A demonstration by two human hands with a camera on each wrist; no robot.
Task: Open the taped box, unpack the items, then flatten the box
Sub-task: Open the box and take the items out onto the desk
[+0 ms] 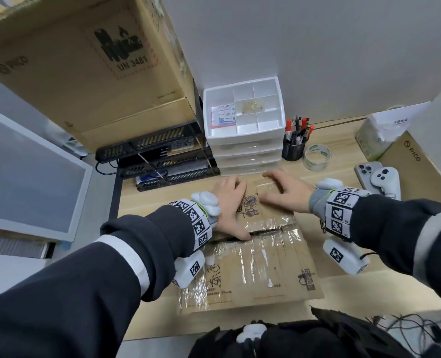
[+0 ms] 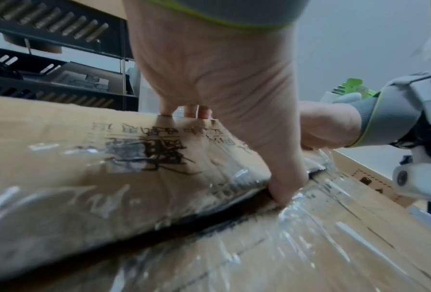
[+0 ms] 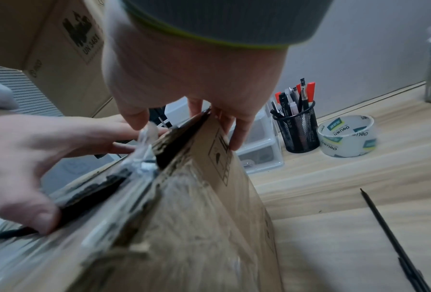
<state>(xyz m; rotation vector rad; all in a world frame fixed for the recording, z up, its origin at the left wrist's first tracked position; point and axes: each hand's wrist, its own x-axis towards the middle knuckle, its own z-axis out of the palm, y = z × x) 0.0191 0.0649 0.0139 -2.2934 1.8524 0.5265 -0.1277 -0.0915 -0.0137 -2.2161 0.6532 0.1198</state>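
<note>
A taped cardboard box (image 1: pixel 255 244) sits at the middle of the desk (image 1: pixel 343 140), close to its near edge, its top seam running left to right across the person's front and already parted into a dark slit under crinkled clear tape (image 1: pixel 271 228). The left hand (image 1: pixel 228 202) lies spread on the far flap, thumb (image 2: pixel 288 183) dug into the slit near its left end; the right hand (image 1: pixel 285 191) lies flat and wide on the same flap towards the seam's right end, fingers (image 3: pixel 237 136) over the far edge. Neither hand grips anything. The seam lies just nearer the person than both palms, so lifting the flap looks the likely move. A tape roll (image 1: pixel 317 156) and pen cup (image 1: pixel 293 148) stand towards the far edge.
</note>
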